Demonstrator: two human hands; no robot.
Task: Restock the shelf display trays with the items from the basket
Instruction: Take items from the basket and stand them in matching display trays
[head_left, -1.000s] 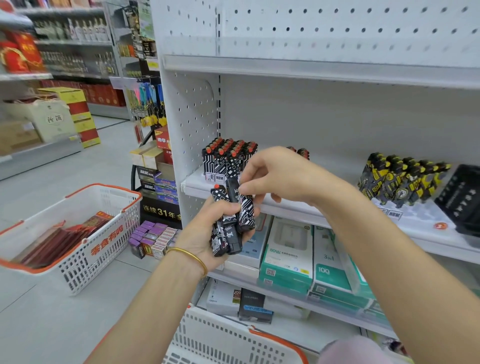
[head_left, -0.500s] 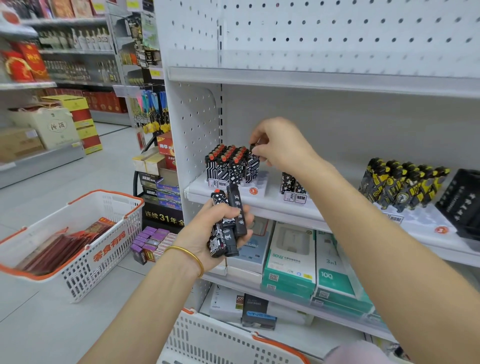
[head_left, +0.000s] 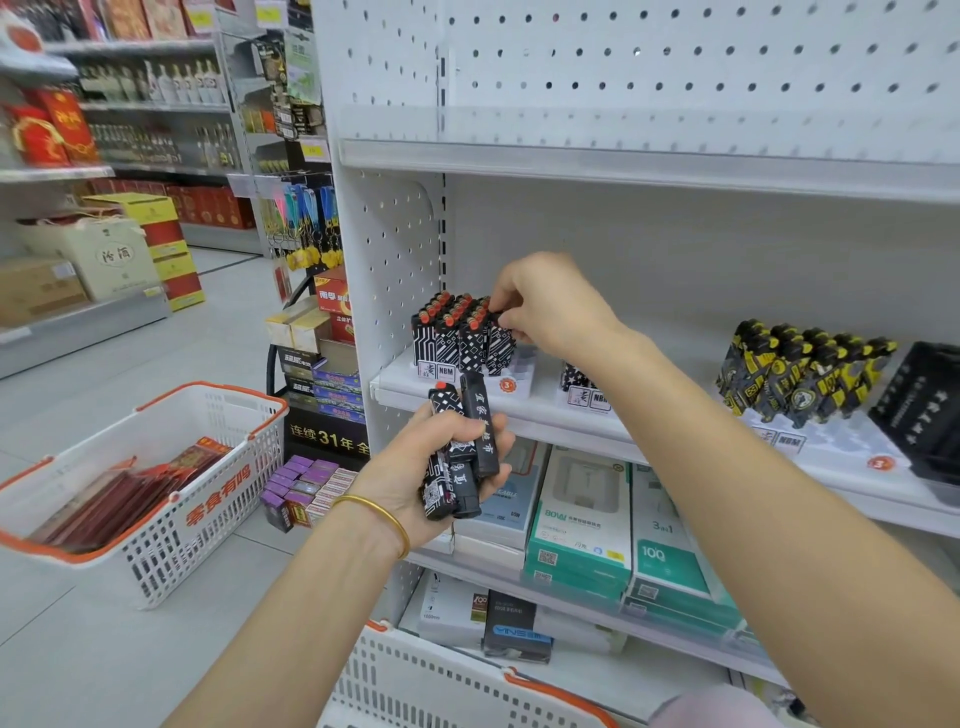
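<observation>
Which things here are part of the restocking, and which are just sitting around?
In use: left hand gripping spare lighters; right hand pinching one lighter into the display tray.
Just sitting there: yellow-and-black lighters; green power bank boxes; purple boxes on the floor.

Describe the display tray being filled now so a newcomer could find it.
On the white middle shelf, look to the far left, beside the perforated side panel. The tray there holds black-and-white lighters with red tops, unlike the yellow-black ones further right.
</observation>
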